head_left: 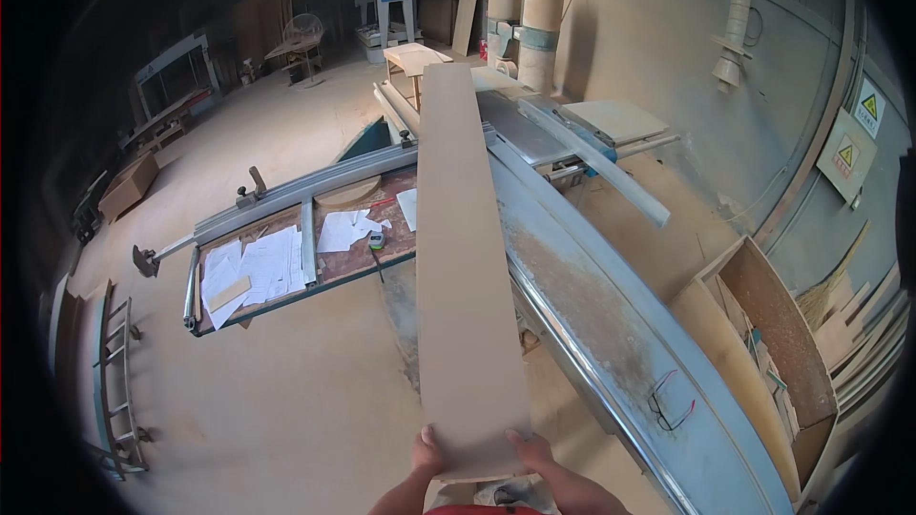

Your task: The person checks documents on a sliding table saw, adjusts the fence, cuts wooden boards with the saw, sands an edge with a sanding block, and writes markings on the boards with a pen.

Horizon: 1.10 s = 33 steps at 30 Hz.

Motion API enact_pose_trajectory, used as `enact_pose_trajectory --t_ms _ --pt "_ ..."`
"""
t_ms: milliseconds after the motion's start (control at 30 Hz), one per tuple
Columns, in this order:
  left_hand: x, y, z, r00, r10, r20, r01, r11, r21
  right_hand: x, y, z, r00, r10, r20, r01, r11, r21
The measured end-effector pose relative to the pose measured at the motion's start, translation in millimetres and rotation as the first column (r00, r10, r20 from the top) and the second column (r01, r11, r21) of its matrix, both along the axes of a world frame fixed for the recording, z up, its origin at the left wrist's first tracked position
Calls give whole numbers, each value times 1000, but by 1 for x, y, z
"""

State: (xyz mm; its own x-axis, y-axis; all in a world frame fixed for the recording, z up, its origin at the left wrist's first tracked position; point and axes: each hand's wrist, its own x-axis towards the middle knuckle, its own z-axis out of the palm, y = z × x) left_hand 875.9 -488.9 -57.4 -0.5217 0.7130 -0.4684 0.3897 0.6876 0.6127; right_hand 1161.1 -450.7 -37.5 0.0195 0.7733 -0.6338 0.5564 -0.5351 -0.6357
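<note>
A long, flat brown board (465,257) stretches away from my body, its far part lying over the sliding table saw (601,296). My left hand (428,454) grips the near left corner, thumb on top and fingers out of sight beneath. At the near right corner my right hand (530,452) holds the board in the same way. To the left, the saw's side table (358,269) carries paper sheets (274,262) and a tape measure (376,240). A metal fence rail (315,186) runs along its far edge and meets the board.
Eyeglasses (672,402) lie on the saw's long bed. An offcut bin (778,353) stands at the right, near a broom (828,291). Wheeled metal frames (116,381) are at the left. Dust-collector bags (544,29) and a small wooden table (417,58) are at the back.
</note>
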Motion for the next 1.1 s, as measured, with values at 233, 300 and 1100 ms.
enact_pose_trajectory --t_ms 233,300,1100 --pt "19 14 10 998 -21 -64 13 994 -111 14 7 -13 994 71 85 -68 997 -34" --pt "18 17 2 998 -33 -62 26 993 -114 17 9 -32 992 95 78 -91 994 -55" --pt "-16 -319 -13 992 125 19 -119 972 -201 -22 -286 -61 999 -15 50 14 1000 26"
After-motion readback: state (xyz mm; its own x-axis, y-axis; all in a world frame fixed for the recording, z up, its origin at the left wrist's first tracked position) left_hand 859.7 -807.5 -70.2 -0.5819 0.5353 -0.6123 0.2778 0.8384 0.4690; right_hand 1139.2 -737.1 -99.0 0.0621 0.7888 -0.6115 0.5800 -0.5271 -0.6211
